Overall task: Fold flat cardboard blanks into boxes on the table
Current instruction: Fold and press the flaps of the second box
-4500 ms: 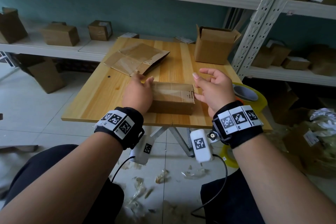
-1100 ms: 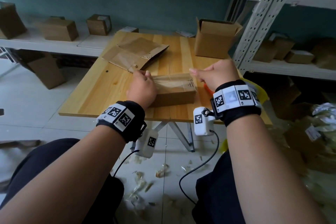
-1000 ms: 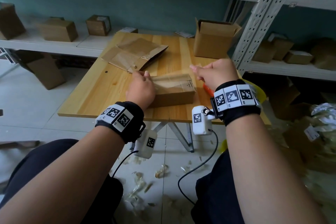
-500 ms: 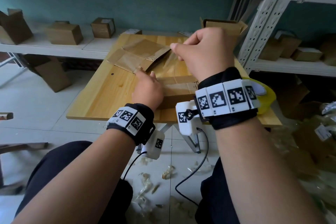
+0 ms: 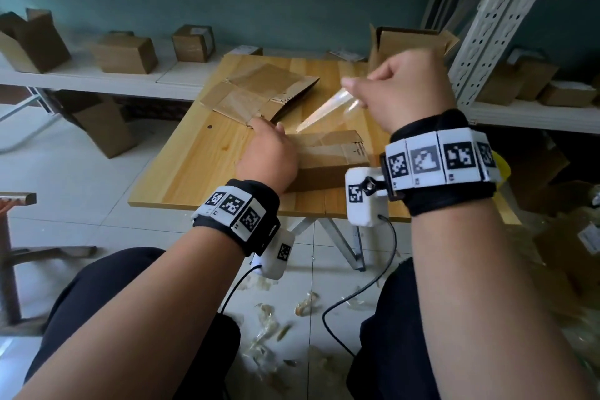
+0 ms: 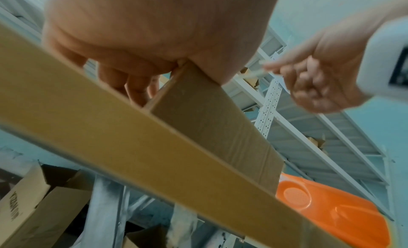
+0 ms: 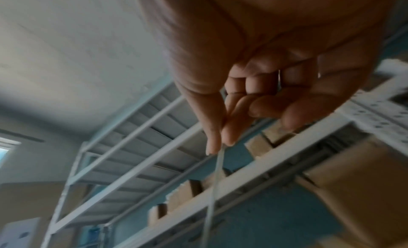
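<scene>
In the head view, a cardboard box (image 5: 328,159) is seen lying near the front edge of the wooden surface (image 5: 194,166), at the centre of the frame. It is pressed down at its left end by the left hand (image 5: 268,159), whose fingers are laid over the far top edge; how far they are curled cannot be told from here. A strip of clear tape (image 5: 328,109) is stretched from the top of the box up to the right hand (image 5: 406,91), which is raised above the surface right of centre, its fingers closed in a pinch on the strip's end. Flat cardboard blanks (image 5: 259,92) are lain behind the box, and an open box (image 5: 409,42) is stood at the far right corner of the surface.

In the left wrist view, the left hand (image 6: 154,33) is shown at the top, thumb on the near side of the box (image 6: 209,126) and fingers (image 6: 132,87) bent over its far side. The right hand (image 6: 320,81) is seen blurred at upper right.

In the right wrist view, the tape (image 7: 215,182) is held clamped between thumb and forefinger of the right hand (image 7: 264,68), the other fingers curled.
</scene>
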`<state>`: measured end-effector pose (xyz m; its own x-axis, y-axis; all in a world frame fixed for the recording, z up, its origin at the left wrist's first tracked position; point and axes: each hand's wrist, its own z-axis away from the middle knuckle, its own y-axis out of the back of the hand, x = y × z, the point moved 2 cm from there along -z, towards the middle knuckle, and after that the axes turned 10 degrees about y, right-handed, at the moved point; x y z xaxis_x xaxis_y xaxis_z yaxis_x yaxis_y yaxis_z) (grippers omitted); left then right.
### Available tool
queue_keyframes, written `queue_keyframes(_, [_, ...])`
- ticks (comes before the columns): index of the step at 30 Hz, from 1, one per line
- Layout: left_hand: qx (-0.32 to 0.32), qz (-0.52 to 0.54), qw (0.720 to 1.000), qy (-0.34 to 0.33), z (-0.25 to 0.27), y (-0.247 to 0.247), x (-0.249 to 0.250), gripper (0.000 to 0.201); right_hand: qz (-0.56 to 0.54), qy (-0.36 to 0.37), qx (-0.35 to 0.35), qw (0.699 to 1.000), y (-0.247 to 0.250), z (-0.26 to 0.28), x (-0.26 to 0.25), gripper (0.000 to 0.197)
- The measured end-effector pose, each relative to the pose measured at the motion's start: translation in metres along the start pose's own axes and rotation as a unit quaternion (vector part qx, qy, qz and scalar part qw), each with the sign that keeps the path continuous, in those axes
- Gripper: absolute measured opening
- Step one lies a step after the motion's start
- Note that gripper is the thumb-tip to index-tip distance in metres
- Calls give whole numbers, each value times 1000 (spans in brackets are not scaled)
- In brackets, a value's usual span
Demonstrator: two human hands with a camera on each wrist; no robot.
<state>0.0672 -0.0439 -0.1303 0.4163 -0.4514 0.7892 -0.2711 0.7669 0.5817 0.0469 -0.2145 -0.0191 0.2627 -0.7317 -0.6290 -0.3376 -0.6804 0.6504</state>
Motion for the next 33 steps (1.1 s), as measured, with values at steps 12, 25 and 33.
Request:
queue_keyframes(12, [8, -17, 1000, 4, -6, -3, 2, 46, -34, -93, 14, 995, -28, 10, 69, 35])
queue_keyframes(25, [45, -65, 996, -36, -5, 9, 3, 48, -201, -176, -26, 963, -33, 24, 67, 27])
queue_keyframes(33, [21, -98, 994, -49, -7, 0, 1, 55, -224, -170, 9, 960, -38, 29, 72, 28])
